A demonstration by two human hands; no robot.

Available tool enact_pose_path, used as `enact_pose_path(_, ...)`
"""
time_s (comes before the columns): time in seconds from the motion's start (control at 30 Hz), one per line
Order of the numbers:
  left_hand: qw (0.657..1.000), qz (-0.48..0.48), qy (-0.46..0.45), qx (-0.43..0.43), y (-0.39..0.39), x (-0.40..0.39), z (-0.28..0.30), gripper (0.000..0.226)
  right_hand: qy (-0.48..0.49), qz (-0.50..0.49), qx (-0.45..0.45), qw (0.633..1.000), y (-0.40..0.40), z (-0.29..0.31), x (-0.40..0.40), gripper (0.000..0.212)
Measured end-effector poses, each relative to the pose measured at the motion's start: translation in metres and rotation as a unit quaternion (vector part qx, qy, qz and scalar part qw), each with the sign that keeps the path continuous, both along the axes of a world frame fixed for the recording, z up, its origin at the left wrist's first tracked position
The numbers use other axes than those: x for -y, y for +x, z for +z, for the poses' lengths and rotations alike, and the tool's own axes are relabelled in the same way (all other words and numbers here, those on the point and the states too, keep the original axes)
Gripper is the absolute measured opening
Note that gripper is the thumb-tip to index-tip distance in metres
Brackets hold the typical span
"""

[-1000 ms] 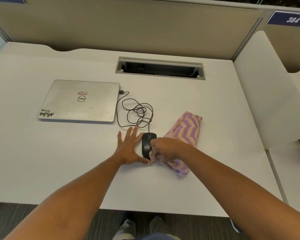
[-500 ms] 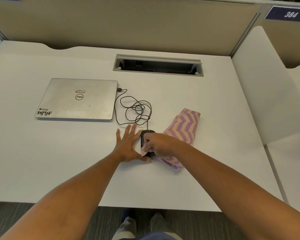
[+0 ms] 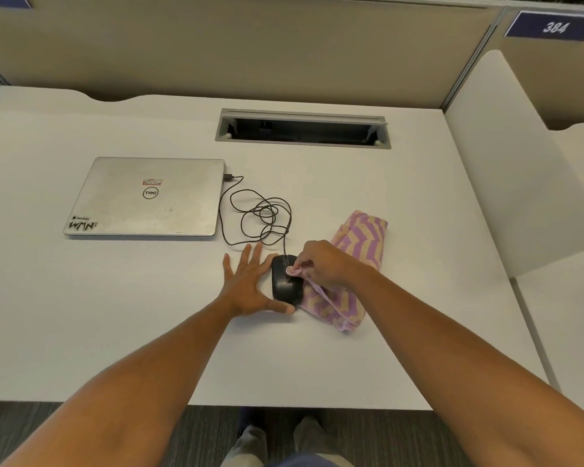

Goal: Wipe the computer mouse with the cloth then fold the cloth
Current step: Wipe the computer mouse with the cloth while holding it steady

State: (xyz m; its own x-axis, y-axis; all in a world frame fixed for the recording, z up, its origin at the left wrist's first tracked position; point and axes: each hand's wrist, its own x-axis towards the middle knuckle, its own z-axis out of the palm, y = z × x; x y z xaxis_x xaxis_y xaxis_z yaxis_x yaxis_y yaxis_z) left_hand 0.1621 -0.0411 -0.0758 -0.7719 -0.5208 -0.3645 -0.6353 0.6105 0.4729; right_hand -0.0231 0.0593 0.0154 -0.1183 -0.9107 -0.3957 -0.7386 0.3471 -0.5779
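A black wired mouse lies on the white desk. My left hand rests flat against the mouse's left side, fingers spread, thumb along its near edge. My right hand pinches a corner of the purple and tan zigzag cloth and presses it on the mouse's front, near the scroll wheel. The remainder of the cloth is bunched on the desk to the right of the mouse, partly hidden under my right wrist.
The mouse's black cable coils behind it and plugs into a closed silver laptop at the left. A grey cable hatch is set into the back of the desk. A white divider panel stands at the right.
My right hand slid the cloth corner from the mouse's right side, over its top, toward its front. The left hand stayed beside the mouse.
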Motion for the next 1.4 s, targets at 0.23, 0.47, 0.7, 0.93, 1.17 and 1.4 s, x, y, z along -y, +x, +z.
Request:
enact_pose_path(0.23,1.0,0.009,0.007,-0.006,-0.001,-0.001,0.002,0.139,0.0,-0.025,0.029,0.999,0.004,-0.01,-0.002,0.02)
enact_pose_path(0.47,1.0,0.016,0.009,-0.009,-0.002,-0.001,0.0,0.137,0.084,0.063,0.004,0.994,-0.008,-0.012,-0.009,0.009)
enact_pose_path(0.7,1.0,0.011,0.011,-0.003,-0.001,0.0,0.002,0.137,-0.024,-0.006,0.021,0.999,0.002,-0.009,0.001,0.013)
enact_pose_path(0.93,1.0,0.008,0.01,-0.002,-0.002,-0.001,0.004,0.136,0.091,0.072,0.033,0.993,-0.001,-0.021,-0.006,0.01)
enact_pose_path(1.17,1.0,0.011,0.018,-0.007,-0.001,0.001,0.0,0.134,-0.047,-0.123,0.033,0.991,-0.009,-0.033,0.005,0.018)
enact_pose_path(1.4,1.0,0.018,0.023,-0.004,-0.002,0.0,0.0,0.136,-0.047,-0.015,0.029,0.998,0.017,-0.031,0.028,0.016)
